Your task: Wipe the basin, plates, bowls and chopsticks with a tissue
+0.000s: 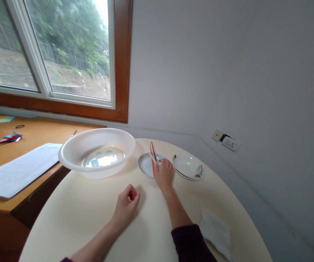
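Observation:
My right hand point(164, 174) reaches over the right edge of a small grey-white plate point(143, 165). Its fingers are closed around chopsticks, and a pale wooden chopstick point(152, 157) runs into the fingertips. A red chopstick point(152, 167) and a dark brown chopstick point(153, 148) lie at a slant across the plate; whether the fingers also grip these is hidden. Nearer to me, my left hand point(128, 202) is curled into a loose fist above the table, with nothing visible in it. Just right of my right hand sits a white floral dish point(186, 165).
A large translucent basin point(96, 169) stands at the left of the round cream table point(91, 207). At the right front lies a white cloth point(216, 233). Paper sheets point(23, 169) and several pens point(11, 137) are on the wooden desk. A wall socket point(230, 143) is at right.

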The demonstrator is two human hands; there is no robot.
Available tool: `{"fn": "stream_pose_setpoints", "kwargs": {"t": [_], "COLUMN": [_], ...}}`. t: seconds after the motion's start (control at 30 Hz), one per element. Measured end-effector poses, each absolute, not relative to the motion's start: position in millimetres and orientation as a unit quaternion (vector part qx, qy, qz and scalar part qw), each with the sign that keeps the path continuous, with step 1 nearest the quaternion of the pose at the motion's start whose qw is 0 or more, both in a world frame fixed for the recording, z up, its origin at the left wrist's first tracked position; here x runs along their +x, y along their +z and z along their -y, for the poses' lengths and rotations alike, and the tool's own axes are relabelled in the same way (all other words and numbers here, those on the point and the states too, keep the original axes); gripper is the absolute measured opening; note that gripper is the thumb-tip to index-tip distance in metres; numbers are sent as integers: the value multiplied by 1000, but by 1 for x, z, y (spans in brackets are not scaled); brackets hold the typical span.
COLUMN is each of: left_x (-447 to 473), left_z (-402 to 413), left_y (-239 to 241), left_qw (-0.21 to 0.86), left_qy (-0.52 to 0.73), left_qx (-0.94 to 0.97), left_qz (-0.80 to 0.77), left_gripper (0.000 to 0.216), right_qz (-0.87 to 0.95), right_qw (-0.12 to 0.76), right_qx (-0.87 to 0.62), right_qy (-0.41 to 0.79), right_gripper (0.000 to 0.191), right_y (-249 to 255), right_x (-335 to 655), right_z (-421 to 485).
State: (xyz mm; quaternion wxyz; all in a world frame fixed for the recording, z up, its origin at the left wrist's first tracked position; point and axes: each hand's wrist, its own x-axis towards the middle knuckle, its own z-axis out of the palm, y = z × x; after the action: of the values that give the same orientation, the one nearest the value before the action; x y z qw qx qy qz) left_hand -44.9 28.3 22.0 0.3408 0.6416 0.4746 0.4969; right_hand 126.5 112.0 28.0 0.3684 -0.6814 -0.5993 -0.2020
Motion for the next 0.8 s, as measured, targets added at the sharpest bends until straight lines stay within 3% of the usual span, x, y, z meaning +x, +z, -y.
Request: {"fn": "stream_pose_setpoints", "kwargs": {"t": [0.17, 0.4, 0.8], "left_x": [-45, -45, -49], "left_z": [-29, -30, -38], "left_y": [21, 20, 17], "left_qw": [341, 330, 327], "left_qy": [494, 500, 519], "left_qx": [643, 641, 619], "left_qz": [-476, -478, -491], "left_gripper": [20, 21, 23], "right_qz": [626, 664, 692], "right_qw": [464, 519, 533], "right_qx": [-590, -499, -467], "right_qy": [-213, -200, -138], "right_gripper": [12, 10, 9], "right_y": [26, 22, 17], "right_x": [125, 110, 102], "right_z": [-105, -90, -68]}}
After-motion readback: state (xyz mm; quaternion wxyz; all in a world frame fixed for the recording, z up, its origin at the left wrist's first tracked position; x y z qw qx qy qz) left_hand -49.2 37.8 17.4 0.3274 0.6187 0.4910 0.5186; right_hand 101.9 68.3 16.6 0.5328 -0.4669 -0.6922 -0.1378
